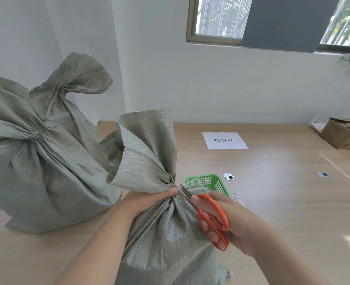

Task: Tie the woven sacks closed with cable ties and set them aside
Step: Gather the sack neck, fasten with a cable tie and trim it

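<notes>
Woven sack [166,233] upright at the near edge of the table [283,202], neck bunched tight. Left hand [149,199] wrapped round that neck, fingers clamped on the gathered cloth. Right hand [231,221] gripping orange scissors [213,221], fingers through the loops, blade tips at the neck just beside the left fingertips. Tied sacks [46,177] to the left, touching the first. Green basket [207,181] just behind the scissors; paper sign [224,140] farther back.

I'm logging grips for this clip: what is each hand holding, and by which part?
The left hand grips the nearest grey-green woven sack at its gathered neck; the right hand holds the orange-handled scissors by the handle loops.
</notes>
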Motion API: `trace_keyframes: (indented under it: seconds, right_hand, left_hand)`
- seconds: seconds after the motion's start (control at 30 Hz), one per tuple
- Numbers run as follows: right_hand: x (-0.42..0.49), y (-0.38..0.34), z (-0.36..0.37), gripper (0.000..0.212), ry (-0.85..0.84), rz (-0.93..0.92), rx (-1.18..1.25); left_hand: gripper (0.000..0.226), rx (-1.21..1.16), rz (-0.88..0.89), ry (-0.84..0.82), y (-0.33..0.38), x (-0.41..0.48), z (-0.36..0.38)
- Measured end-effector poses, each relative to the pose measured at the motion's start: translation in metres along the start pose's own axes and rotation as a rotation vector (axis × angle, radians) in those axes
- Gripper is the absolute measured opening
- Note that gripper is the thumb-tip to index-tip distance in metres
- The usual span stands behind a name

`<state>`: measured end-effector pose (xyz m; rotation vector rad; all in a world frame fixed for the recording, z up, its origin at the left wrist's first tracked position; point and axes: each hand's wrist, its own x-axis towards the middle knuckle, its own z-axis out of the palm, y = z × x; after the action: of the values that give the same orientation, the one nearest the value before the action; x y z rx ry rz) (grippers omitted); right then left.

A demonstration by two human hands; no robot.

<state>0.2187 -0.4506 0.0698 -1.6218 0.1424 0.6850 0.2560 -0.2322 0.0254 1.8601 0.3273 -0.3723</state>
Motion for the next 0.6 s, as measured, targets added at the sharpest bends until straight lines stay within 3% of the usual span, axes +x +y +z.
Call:
trace_keyframes:
  seconds: [0.13, 0.33, 0.6]
  right_hand:
    - [-0.001, 0.0, -0.001, 0.047, -0.023, 0.006, 0.014]
    - [0.0, -0.001, 0.002, 0.052, -0.008, -0.009, 0.015]
    - [-0.002, 0.001, 0.01, 0.041, 0.05, -0.013, -0.026]
  left_hand:
    - [0.066, 0.003, 0.035, 0.037, 0.003, -0.001, 0.001]
    - [0.065, -0.002, 0.035, 0.041, 0.003, -0.001, 0.002]
    - [0.042, 0.033, 0.066, 0.02, 0.006, -0.004, 0.003]
